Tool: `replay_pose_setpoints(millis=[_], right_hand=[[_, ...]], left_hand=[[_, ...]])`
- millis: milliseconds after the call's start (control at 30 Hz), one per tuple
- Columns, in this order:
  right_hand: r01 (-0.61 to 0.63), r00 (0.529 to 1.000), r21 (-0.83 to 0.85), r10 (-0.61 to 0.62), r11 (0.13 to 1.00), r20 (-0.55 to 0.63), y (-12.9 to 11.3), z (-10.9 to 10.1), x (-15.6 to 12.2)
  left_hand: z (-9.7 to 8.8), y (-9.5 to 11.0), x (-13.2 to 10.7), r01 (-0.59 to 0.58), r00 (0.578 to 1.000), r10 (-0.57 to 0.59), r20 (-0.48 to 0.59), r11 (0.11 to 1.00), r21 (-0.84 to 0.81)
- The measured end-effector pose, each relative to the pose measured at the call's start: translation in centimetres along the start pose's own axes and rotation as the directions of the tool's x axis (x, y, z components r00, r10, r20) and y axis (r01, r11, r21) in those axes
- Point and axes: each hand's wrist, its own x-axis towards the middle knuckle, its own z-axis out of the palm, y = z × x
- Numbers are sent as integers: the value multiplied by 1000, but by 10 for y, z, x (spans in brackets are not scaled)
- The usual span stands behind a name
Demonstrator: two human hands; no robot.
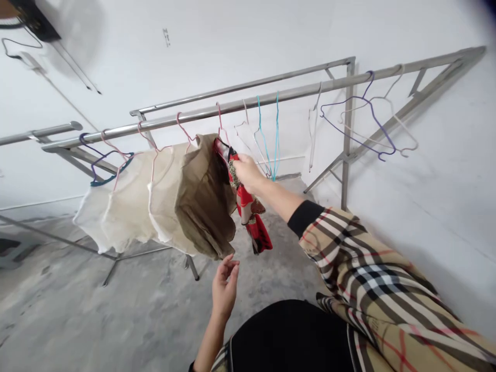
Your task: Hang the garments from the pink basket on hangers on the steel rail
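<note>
My right hand is raised to the metal clothes rail and grips the top of a red patterned cloth that hangs from a pink wire hanger. The cloth dangles below the hand. My left hand hovers low with its fingers loosely curled and apart, holding nothing, just under the hem of a tan garment. Left of that hang two cream garments on pink hangers.
Several empty wire hangers hang on the rail: turquoise ones beside my right hand, white and purple ones further right. A second rail runs behind. White walls close in at back and right; the concrete floor lies below.
</note>
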Motion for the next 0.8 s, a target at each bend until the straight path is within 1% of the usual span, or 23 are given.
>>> replay_pose_setpoints(millis=[67,133,200,300,367,400,433,467,500,533,600,667,700,767,800], right_hand=[[-4,997,-97,-4,995,-82,14,12,-1],[41,995,-200,-57,979,-78,25,19,-8],[118,987,-292,-145,949,-71,34,19,-21],[234,959,-395,-278,888,-55,48,6,-54],[288,953,-422,-302,860,34,63,-11,-87],[285,958,-439,-274,852,89,72,-23,-106],[256,967,-467,-220,846,131,82,-37,-127],[199,979,-508,-146,838,143,92,-53,-148],[118,991,-560,-60,820,120,102,-71,-169],[30,998,-602,14,798,68,112,-91,-191],[-143,989,-647,132,749,-66,130,-135,-233],[-316,949,-662,244,680,-202,145,-181,-272],[-405,914,-662,304,631,-269,152,-204,-291],[-577,814,-641,419,506,-401,167,-249,-326],[-654,751,-621,471,431,-463,174,-270,-342]], left_hand=[[2,-2,-3,22,1000,-22,17,1000,-1],[6,-4,-4,43,998,-44,34,999,5],[12,-5,-4,63,997,-63,53,998,11],[24,-7,-2,86,989,-90,113,996,34],[33,-9,-1,101,979,-111,169,993,65],[37,-11,-1,107,972,-122,200,991,84],[42,-12,-1,111,964,-133,229,988,107],[47,-14,-1,113,955,-144,259,985,132],[53,-16,0,114,945,-156,287,981,158],[59,-18,0,113,935,-168,312,976,185],[74,-21,1,116,914,-196,356,965,235],[90,-24,2,123,886,-233,402,952,281],[99,-25,2,127,869,-252,425,945,302],[120,-25,2,136,834,-293,468,931,339],[131,-25,2,143,817,-311,485,925,353]])
